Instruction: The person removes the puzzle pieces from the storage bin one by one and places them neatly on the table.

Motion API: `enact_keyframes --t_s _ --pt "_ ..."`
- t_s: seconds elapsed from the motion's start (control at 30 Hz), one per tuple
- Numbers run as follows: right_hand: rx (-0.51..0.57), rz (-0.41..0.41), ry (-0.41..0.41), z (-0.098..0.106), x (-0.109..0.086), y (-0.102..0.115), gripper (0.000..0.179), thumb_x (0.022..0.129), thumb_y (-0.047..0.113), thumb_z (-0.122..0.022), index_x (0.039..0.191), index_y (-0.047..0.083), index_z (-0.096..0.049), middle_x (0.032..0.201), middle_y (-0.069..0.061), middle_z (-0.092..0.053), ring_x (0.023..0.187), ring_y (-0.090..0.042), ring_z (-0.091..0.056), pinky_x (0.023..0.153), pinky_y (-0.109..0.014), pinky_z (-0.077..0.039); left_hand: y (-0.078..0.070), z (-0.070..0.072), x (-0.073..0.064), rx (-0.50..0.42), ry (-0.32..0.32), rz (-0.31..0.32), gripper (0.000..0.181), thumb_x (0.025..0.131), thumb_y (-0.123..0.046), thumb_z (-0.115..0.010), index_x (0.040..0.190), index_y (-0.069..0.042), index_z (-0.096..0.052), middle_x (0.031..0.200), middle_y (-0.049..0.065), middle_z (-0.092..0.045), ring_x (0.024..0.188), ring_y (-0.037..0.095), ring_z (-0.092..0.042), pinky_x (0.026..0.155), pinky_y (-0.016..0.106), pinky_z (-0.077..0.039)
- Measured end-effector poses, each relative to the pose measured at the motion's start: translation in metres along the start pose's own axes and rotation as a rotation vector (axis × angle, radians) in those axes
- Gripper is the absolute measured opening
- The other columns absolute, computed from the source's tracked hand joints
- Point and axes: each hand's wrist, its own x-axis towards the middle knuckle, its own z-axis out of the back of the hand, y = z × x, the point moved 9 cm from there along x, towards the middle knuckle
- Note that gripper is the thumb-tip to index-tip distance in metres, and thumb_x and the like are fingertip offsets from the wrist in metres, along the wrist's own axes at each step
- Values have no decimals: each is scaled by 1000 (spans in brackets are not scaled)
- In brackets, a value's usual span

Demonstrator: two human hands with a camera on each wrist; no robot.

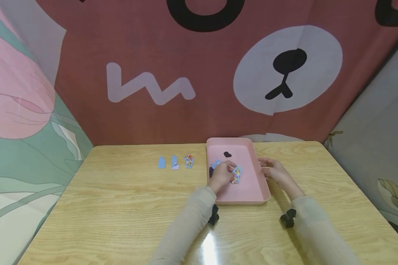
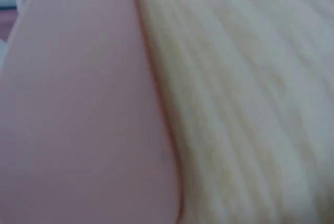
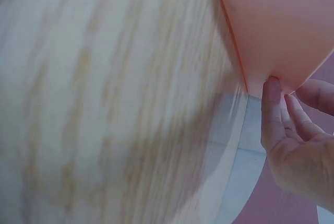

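On the head view's clock face, the left forearm points to one o'clock, its hand [image 1: 221,176] bent in over the pink tray [image 1: 237,202]. That grip is narrow, fingertips pinching a multicoloured piece [image 1: 237,174] above the tray floor, right of its middle. The right forearm points toward eleven; its hand [image 1: 278,174] sits at the tray's three o'clock, fingers loosely extended against the outer wall. Three small pieces [image 1: 175,162] lie on the tabletop [image 1: 119,206] at the tray's nine o'clock.

- I can read no words or numbers.
- Behind and left of the pink tray [image 1: 245,191], a pale zigzag [image 1: 147,78] on the cloth [image 1: 146,123] forms no sure letter.
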Motion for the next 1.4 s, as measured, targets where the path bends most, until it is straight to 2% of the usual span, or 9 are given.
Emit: enact_keyframes --t_s 0.17,0.37,0.6,0.7,0.9,1.1,1.2,1.33,1.4 --pt "-11 -15 -8 1 1 0 56 93 2 -45 145 -8 -28 140 -33 -38 107 -19 -56 81 -20 -52 2 12 3 -127 -19 19 28 83 2 -66 111 -1 -67 101 14 -69 91 20 -66 72 20 -55" --pt "-11 -23 3 -1 0 0 56 93 2 -45 145 -8 -27 141 -32 -37 103 -15 -57 79 -19 -51 5 35 5 -266 -60 6 27 86 3 -63 112 6 -65 103 20 -66 79 21 -66 65 20 -56" --pt "-4 -16 -3 -3 -2 0 55 93 1 -45 145 -9 -28 139 -33 -38 98 -10 -57 78 -19 -52 14 63 2 -297 -104 38 25 89 -4 -61 113 3 -64 106 21 -65 94 28 -66 78 28 -58" --pt "-7 -19 -3 -3 -1 -1 56 93 1 -45 145 -8 -28 139 -32 -38 96 -8 -57 77 -18 -51 19 74 2 -362 -117 49 26 91 -4 -59 116 3 -62 108 21 -65 89 25 -66 81 33 -59" --pt "-26 -17 -7 -1 -1 -2 55 93 1 -45 144 -9 -29 139 -33 -38 99 -12 -58 78 -20 -52 36 99 2 -430 -193 60 30 93 -6 -57 121 2 -59 98 17 -64 70 13 -63 81 40 -59" --pt "-17 -18 -4 -2 -1 -1 56 93 2 -45 145 -8 -28 140 -32 -38 106 -19 -57 81 -22 -52 54 126 -5 -482 -265 36 29 93 -8 -57 121 1 -59 88 10 -64 64 9 -62 72 31 -60" --pt "1 13 1 0 0 -1 56 91 3 -48 143 -9 -30 137 -33 -39 104 -18 -58 80 -21 -53 64 137 -11 -477 -279 62 30 95 -13 -56 123 -3 -60 91 8 -64 70 11 -64 75 29 -59" --pt "38 54 11 2 -1 0 56 89 5 -52 141 -8 -36 129 -31 -46 95 -12 -59 76 -20 -54 84 150 -15 -463 -295 140 34 98 -14 -53 131 -5 -55 107 16 -62 82 16 -64 87 35 -57" --pt "38 52 10 2 -1 0 57 88 6 -52 141 -8 -36 129 -30 -46 94 -11 -58 76 -20 -53 93 157 -16 -458 -315 167 35 98 -12 -52 132 -4 -54 112 18 -61 82 16 -63 88 35 -57"
